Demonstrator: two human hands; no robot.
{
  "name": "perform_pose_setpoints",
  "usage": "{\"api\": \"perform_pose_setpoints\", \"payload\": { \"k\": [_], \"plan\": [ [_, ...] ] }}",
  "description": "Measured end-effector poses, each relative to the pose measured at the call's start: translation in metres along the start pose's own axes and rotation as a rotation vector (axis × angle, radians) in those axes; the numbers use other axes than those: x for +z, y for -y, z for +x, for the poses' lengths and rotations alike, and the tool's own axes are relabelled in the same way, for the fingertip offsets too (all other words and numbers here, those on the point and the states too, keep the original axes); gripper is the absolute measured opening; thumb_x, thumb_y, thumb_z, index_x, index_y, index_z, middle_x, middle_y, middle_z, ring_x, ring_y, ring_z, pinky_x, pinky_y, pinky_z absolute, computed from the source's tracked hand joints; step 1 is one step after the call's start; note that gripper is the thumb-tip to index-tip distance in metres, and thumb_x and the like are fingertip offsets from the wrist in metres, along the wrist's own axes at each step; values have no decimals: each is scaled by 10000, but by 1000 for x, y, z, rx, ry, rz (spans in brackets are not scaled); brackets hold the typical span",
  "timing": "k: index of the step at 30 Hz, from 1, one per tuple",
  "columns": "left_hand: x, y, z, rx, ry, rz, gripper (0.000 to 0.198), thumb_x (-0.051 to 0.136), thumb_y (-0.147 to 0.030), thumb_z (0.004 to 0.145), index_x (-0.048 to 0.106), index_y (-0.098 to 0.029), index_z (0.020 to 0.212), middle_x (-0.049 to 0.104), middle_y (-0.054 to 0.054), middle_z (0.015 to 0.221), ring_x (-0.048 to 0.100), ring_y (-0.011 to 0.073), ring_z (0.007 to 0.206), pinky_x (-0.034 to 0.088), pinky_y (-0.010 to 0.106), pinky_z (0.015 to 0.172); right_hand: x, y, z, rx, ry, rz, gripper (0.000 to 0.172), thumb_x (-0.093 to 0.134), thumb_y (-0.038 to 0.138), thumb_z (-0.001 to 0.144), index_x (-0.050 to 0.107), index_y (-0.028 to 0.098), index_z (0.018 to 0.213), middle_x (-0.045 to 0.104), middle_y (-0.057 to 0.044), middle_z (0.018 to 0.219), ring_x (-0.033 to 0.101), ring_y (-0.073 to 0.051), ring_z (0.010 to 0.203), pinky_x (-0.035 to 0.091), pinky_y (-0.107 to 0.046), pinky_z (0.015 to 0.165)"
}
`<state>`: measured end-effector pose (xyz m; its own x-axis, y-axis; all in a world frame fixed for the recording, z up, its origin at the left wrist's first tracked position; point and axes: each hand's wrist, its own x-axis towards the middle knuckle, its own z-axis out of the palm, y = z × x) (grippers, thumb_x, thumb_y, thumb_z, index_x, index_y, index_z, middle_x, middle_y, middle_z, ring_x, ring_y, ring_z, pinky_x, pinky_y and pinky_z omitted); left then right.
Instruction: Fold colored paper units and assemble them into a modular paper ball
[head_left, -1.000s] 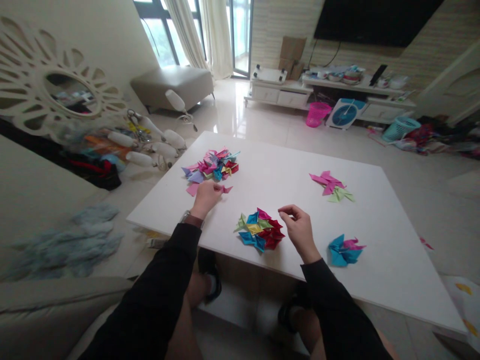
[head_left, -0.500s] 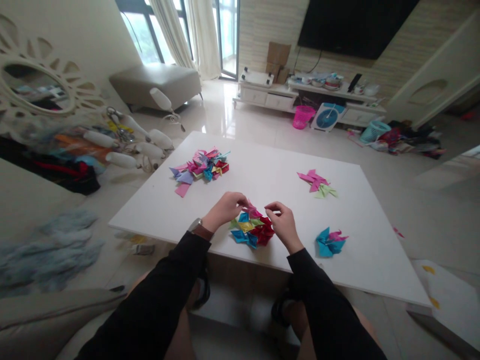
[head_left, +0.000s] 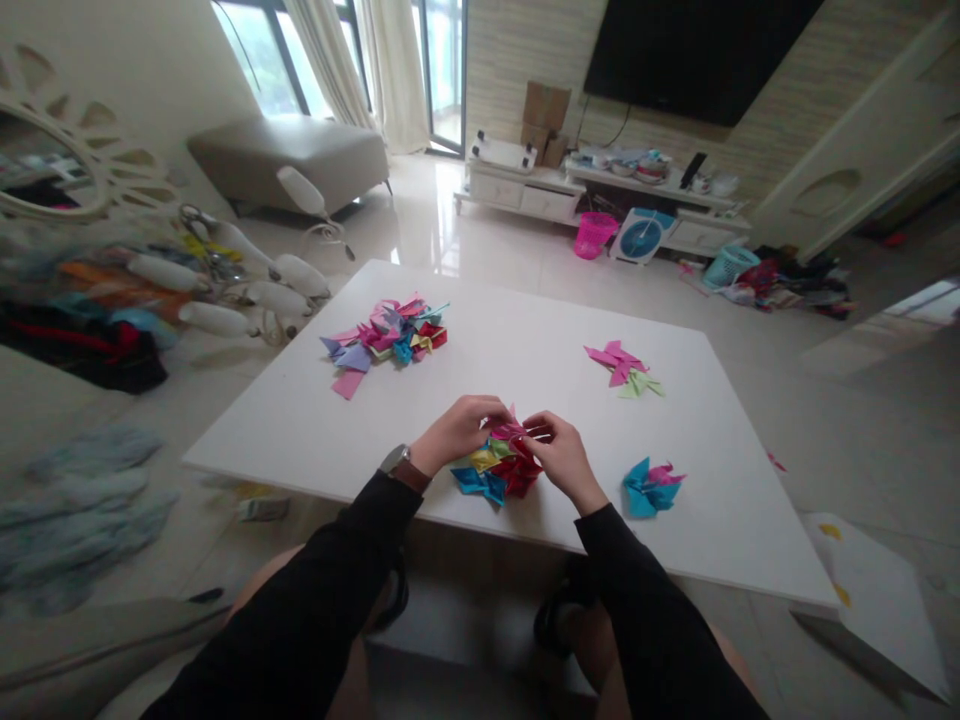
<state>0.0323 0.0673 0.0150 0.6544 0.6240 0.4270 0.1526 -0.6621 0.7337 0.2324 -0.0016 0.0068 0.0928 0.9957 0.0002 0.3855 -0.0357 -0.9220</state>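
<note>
A pink folded paper piece sits between my hands, over a cluster of folded papers near the table's front edge. My left hand pinches its left side. From the right, my right hand has thumb and fingers closed on the same piece. Below it in the cluster lie a blue folded paper, a yellow folded paper and a red folded paper. My fingers partly hide the pink piece.
A mixed pile of folded papers lies at the table's far left. Pink and green folded papers rest at the right, and a blue paper crane with a pink one is nearer. White lamp shades stand off the left edge.
My right hand has moved in to the pink piece, and both hands now meet on it. The view has shifted slightly, so the table appears a little further left.
</note>
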Motion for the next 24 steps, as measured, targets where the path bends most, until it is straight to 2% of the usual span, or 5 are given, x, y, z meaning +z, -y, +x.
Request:
{"api": "perform_pose_setpoints", "payload": {
  "k": [5, 9, 13, 18, 24],
  "plan": [
    [3, -2, 1, -34, -85, -10, 236, 589, 8, 805, 723, -171, 879, 727, 20, 830, 668, 133, 777, 507, 249, 739, 0, 4, -2, -41, 9, -13, 128, 717, 325, 781, 689, 202, 805, 718, -35, 772, 650, -187, 690, 521, -317, 665],
    [8, -5, 3, -117, -342, -23, 220, 596, -57, 832, 712, -175, 977, 739, 45, 956, 693, 155, 880, 563, 291, 818, -2, 5, -2, -38, -95, 93, 207, 754, 390, 787, 679, 197, 795, 698, -31, 750, 626, -178, 687, 499, -307, 654],
    [16, -10, 5, -256, -527, -120, 139, 602, -104, 827, 666, -171, 932, 709, 40, 920, 676, 151, 847, 578, 275, 753, -4, 6, -1, 47, -227, 379, 282, 844, 385, 684, 662, 199, 792, 698, -19, 774, 652, -180, 747, 521, -320, 724],
    [30, -19, 6, -287, -378, -168, 103, 638, -147, 819, 658, -175, 916, 701, 29, 868, 665, 142, 787, 560, 263, 709, -4, 7, -1, 139, -263, 651, 323, 878, 336, 598, 648, 204, 782, 688, 2, 770, 668, -169, 764, 529, -323, 758],
    [41, -21, 7, -331, -293, -293, 109, 664, -238, 868, 653, -176, 956, 711, 39, 909, 680, 145, 803, 563, 266, 716, -4, 7, 2, 144, -274, 673, 334, 887, 336, 598, 635, 202, 772, 651, 20, 762, 622, -138, 721, 511, -295, 717]
  ]
}}
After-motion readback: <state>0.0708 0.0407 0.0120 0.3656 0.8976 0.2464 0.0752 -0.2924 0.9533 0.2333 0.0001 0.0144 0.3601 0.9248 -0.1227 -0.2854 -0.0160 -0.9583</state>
